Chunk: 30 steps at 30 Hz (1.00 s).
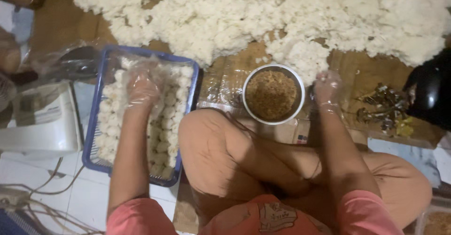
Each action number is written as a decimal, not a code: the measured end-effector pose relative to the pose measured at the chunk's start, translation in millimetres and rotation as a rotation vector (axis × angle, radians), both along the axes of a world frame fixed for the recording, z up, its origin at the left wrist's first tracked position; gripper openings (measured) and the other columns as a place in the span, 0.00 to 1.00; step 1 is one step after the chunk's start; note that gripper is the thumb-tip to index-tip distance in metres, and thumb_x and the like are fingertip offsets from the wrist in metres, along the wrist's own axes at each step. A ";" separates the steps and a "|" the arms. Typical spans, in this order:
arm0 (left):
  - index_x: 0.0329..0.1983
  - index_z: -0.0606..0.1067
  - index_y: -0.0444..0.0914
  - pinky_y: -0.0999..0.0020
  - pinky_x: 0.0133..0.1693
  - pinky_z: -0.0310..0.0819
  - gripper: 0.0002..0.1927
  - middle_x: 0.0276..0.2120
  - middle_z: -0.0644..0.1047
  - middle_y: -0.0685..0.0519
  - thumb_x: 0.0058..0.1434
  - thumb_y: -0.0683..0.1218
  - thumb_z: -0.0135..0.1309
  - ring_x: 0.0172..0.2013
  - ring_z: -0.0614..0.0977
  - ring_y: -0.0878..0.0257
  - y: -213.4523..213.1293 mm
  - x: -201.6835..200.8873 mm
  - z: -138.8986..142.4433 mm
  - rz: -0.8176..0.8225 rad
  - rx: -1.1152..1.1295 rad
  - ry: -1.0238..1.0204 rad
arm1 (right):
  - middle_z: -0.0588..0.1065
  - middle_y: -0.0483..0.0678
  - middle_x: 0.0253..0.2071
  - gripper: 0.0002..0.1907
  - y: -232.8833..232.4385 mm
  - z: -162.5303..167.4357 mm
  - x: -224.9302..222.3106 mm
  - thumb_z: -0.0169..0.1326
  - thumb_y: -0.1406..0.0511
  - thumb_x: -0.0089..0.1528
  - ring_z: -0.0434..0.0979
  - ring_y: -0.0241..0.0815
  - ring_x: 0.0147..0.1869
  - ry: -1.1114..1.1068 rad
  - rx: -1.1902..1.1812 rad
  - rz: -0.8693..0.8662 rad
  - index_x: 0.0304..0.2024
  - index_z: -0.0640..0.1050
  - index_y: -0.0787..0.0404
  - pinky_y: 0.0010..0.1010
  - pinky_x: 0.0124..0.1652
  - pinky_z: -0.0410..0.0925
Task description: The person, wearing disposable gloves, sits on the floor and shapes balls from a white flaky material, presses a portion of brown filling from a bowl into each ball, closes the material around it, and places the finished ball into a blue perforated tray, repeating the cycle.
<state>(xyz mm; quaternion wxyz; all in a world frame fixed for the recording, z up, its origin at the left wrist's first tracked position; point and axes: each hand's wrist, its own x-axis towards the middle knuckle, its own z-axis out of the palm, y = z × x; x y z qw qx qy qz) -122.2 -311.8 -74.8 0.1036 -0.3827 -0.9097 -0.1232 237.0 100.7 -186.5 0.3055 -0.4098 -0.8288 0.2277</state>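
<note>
Left hand: we see the left hand (141, 90) in a clear plastic glove, fingers spread loosely, resting down on the rice balls (162, 122); we cannot tell whether it grips one.
Right hand: the right hand (327, 88), also gloved, sits at the near edge of the rice heap (282, 14), fingers curled together around a small clump of white rice.
Spacing: we find the 2 hands well apart, with the bowl between them.
Bowl: a round white bowl (273, 94) holds brown crumbly filling and stands just in front of the knees.
Basket: the blue plastic basket (94, 136) carries rows of white rice balls, left of the legs.
Rice heap: it spreads wide across brown paper on the floor.
Leaves: a few dark leaves (383, 108) lie right of the right hand.
Appliance: a white box-shaped appliance (40, 122) stands left of the basket.
</note>
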 end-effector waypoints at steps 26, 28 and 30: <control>0.66 0.67 0.36 0.56 0.59 0.71 0.31 0.56 0.75 0.44 0.63 0.53 0.58 0.57 0.76 0.49 249.9 175.8 -91.4 0.139 1.042 -1.951 | 0.75 0.65 0.49 0.15 -34.9 83.8 -7.8 0.52 0.71 0.59 0.77 0.64 0.53 -0.614 -0.081 0.125 0.48 0.79 0.64 0.50 0.51 0.70; 0.67 0.66 0.40 0.56 0.58 0.68 0.31 0.56 0.75 0.47 0.64 0.56 0.55 0.57 0.75 0.51 252.0 178.8 -101.7 0.208 0.950 -1.959 | 0.77 0.63 0.50 0.16 -50.4 93.3 -17.3 0.50 0.71 0.62 0.78 0.62 0.52 -0.329 -0.028 0.164 0.53 0.78 0.64 0.48 0.51 0.71; 0.64 0.69 0.40 0.57 0.52 0.69 0.29 0.56 0.75 0.46 0.66 0.59 0.50 0.52 0.74 0.51 253.0 183.5 -104.3 0.119 0.863 -2.027 | 0.78 0.62 0.50 0.18 -79.8 99.5 -24.9 0.48 0.71 0.65 0.79 0.60 0.52 -0.060 0.003 0.205 0.57 0.78 0.63 0.46 0.52 0.72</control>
